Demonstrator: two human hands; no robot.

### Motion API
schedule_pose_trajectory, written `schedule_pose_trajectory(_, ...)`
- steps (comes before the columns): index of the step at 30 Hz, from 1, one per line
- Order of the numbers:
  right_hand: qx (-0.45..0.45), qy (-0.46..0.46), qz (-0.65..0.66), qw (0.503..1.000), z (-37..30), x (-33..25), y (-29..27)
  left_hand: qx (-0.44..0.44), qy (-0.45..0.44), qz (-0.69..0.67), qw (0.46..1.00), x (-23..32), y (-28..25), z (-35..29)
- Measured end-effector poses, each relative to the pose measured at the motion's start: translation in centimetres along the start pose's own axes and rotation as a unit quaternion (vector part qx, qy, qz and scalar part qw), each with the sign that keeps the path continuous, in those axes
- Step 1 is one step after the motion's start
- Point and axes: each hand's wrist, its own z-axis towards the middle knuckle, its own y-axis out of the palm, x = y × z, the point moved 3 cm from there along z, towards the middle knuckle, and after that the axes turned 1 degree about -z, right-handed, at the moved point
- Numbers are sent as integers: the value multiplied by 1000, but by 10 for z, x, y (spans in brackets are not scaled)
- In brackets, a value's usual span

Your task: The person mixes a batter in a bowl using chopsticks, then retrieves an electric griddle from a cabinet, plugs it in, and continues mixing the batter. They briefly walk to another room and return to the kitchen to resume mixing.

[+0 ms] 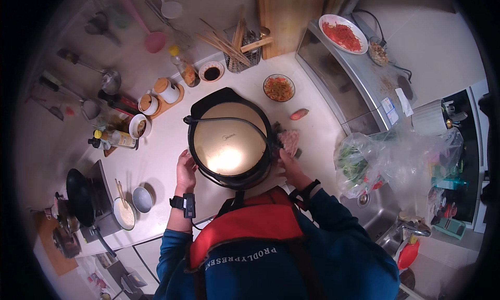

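A round electric griddle (229, 144) with a gold-coloured top and black sides is in front of me over the white counter. Its black cord lies across the top. My left hand (186, 172) is at the griddle's near left side, fingers curled against the edge. On the opposite side, my right hand (291, 171) holds the near right edge, its fingers partly hidden by the black rim. Just beyond that hand lies some pinkish raw meat (289, 141), partly covered by the griddle. A small reddish piece of food (299, 114) lies farther back.
A glass bowl of shredded food (279, 87) and a saucer of dark sauce (211, 71) stand behind. Seasoning jars (167, 90) and bottles line the left wall. A black wok (80, 196) is at left; a metal oven (338, 76), plastic bag (359, 159) and sink (372, 211) are at right.
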Motion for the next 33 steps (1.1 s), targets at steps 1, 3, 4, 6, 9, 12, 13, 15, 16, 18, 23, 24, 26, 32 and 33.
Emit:
schedule_pose_trajectory(1,46,24,-8,999,3,-1,-15,11,3,-6,1000,-3,0,-1)
schedule_pose_trajectory(3,45,-15,-14,999,7,-13,-38,12,9,-17,1000,-8,-1,-1)
schedule_pose_trajectory(4,30,-3,-29,999,9,-21,-48,9,17,-20,1000,-11,-1,-1)
schedule_pose_trajectory(6,51,4,-107,993,15,-37,-62,11,27,-33,999,-15,-5,-2)
schedule_pose_trajectory(9,-8,-32,-105,994,43,-69,-59,19,52,-53,997,-19,-10,-8)
schedule_pose_trajectory(12,-106,-19,165,980,102,-97,-40,49,56,-61,995,-20,-15,-21)
schedule_pose_trajectory(13,-96,-14,234,967,124,-101,-34,74,52,-61,994,-19,-17,-26)
schedule_pose_trajectory(15,-59,4,370,927,166,-106,-24,68,56,-66,994,-17,-15,-35)
schedule_pose_trajectory(16,-65,-6,399,914,183,-109,-23,72,58,-64,994,-15,-14,-39)
schedule_pose_trajectory(18,-17,-7,460,888,207,-103,-25,70,61,-61,994,-12,-13,-48)
schedule_pose_trajectory(23,-12,-51,503,863,236,-109,-46,63,60,-51,995,-8,-12,-68)
schedule_pose_trajectory(24,-14,-61,503,862,234,-116,-50,57,55,-58,995,-8,-11,-71)
schedule_pose_trajectory(26,-3,-76,482,873,221,-131,-48,21,66,-69,995,-9,-11,-76)
schedule_pose_trajectory(32,-113,-253,-88,957,138,-167,51,-32,22,81,996,-44,-23,-82)
schedule_pose_trajectory(33,-137,-267,-203,932,131,-164,78,-61,8,136,989,-53,-24,-82)
